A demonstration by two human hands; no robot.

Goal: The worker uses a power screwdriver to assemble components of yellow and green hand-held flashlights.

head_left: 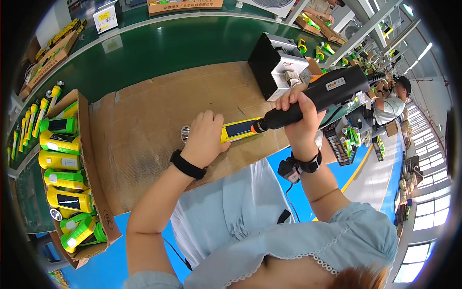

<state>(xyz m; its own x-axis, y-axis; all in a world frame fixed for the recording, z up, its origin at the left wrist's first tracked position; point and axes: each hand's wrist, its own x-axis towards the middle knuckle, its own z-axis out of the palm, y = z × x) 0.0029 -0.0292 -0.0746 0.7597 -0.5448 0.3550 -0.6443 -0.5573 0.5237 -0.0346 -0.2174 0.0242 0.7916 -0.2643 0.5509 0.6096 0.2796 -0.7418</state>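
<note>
Holding is shared: yellow flashlight [243, 129] grasped by left hand [204, 137] over cardboard sheet [139, 120], partly covered by it; black power screwdriver [313, 98] gripped in right hand [303, 115], tip at flashlight's right end. Work area is flanked by flashlight-filled carton [107, 219] at left, black-and-silver box [284, 77] beyond. Printed labels are seen on screwdriver and box; lettering on far carton [185, 6].

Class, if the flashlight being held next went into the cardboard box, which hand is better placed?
Probably the left hand: it holds the yellow flashlight and is nearer the cardboard box, while the right hand grips the black power driver.
</note>
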